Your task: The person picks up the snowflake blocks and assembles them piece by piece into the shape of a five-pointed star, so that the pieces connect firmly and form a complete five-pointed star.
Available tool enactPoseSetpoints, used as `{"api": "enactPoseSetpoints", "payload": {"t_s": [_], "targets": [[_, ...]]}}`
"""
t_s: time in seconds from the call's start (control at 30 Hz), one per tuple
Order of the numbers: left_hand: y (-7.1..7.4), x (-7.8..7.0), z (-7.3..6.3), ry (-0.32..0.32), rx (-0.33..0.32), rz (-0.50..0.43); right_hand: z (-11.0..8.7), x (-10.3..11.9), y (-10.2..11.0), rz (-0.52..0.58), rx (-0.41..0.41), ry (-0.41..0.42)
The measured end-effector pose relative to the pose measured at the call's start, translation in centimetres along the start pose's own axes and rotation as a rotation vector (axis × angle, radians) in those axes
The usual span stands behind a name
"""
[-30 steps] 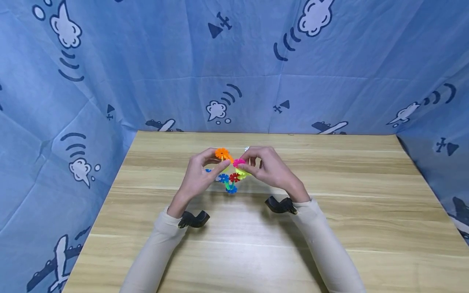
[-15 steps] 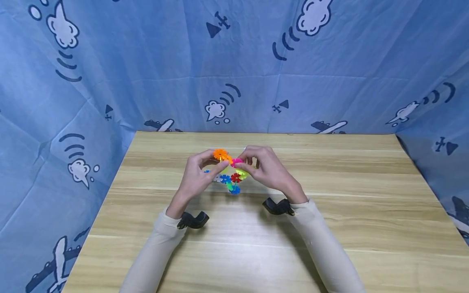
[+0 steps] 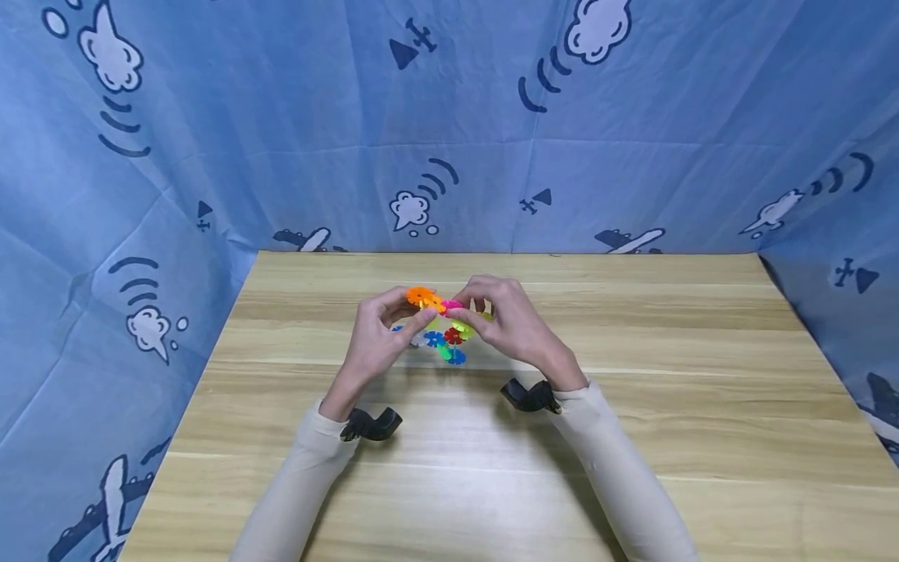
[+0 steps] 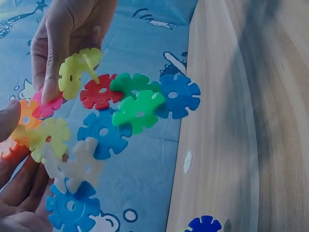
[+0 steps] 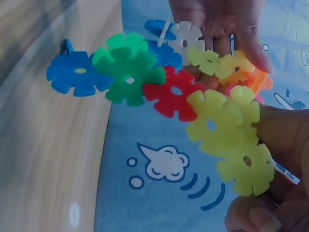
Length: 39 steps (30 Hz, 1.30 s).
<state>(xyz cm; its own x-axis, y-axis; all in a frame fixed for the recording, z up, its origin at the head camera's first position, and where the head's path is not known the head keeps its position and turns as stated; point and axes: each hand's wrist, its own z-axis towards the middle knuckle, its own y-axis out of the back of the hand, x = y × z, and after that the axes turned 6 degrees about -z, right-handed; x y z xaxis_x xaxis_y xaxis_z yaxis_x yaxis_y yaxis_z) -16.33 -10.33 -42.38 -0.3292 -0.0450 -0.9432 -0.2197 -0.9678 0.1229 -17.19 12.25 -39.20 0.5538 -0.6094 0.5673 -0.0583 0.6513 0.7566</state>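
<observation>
A looped chain of notched plastic snowflake discs is held up above the table between both hands. My left hand (image 3: 375, 332) pinches the orange discs (image 3: 420, 297) at the chain's upper left between thumb and fingers. My right hand (image 3: 511, 320) grips the pink disc (image 3: 452, 307), which meets the orange ones edge to edge; whether they interlock I cannot tell. Yellow discs (image 5: 215, 123) sit by the right fingers. From there the chain runs through a red disc (image 4: 100, 92), green discs (image 4: 139, 111), blue discs (image 4: 104, 133) and white discs (image 4: 72, 164).
A wooden table (image 3: 435, 484) lies below, backed by a blue patterned curtain (image 3: 449, 101). In the left wrist view, a small white piece (image 4: 187, 162) and a dark blue disc (image 4: 203, 224) show over the wood; whether they lie on it is unclear.
The pink disc has tilted flatter and come nearer the orange discs. The chain's hanging blue and green end has swung slightly right. Both hands stay nearly in place.
</observation>
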Motion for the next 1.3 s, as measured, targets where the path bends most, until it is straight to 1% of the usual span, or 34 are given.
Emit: {"api": "enactPoseSetpoints", "payload": {"t_s": [0.17, 0.27, 0.47, 0.63, 0.7, 0.8, 0.9, 1.03, 1.13, 1.23, 1.3], "targets": [[0.1, 0.1, 0.0, 0.028, -0.012, -0.022, 0.1, -0.2, 0.0, 0.039, 0.002, -0.089], [0.2, 0.2, -0.1, 0.035, -0.023, -0.031, 0.0, -0.4, 0.0, 0.052, 0.002, -0.12], [0.1, 0.3, -0.3, 0.052, -0.02, -0.062, 0.0, -0.7, -0.3, 0.095, 0.013, -0.128], [0.1, 0.3, -0.2, 0.074, -0.009, -0.026, 0.1, -0.6, -0.5, 0.11, 0.012, -0.139], [0.1, 0.4, -0.2, 0.073, -0.009, -0.008, 0.2, -0.5, -0.6, 0.109, 0.013, -0.135], [0.1, 0.4, 0.0, 0.059, -0.012, -0.003, 0.3, -0.4, -0.7, 0.107, 0.015, -0.125], [0.4, 0.2, 0.1, 0.05, -0.023, -0.004, 0.5, -0.4, -0.8, 0.114, 0.0, -0.128], [1.2, -0.2, 0.3, 0.04, -0.064, -0.005, 0.6, -1.0, -0.9, 0.144, -0.046, -0.167], [1.9, -0.4, 0.5, 0.032, -0.117, -0.015, 0.7, -2.2, -1.2, 0.184, -0.061, -0.197], [2.6, -0.6, 0.6, 0.015, -0.182, -0.041, 0.8, -3.6, -2.1, 0.186, -0.039, -0.228], [3.0, -0.8, 0.7, 0.0, -0.226, -0.052, 0.8, -4.3, -3.1, 0.163, 0.0, -0.249]]}}
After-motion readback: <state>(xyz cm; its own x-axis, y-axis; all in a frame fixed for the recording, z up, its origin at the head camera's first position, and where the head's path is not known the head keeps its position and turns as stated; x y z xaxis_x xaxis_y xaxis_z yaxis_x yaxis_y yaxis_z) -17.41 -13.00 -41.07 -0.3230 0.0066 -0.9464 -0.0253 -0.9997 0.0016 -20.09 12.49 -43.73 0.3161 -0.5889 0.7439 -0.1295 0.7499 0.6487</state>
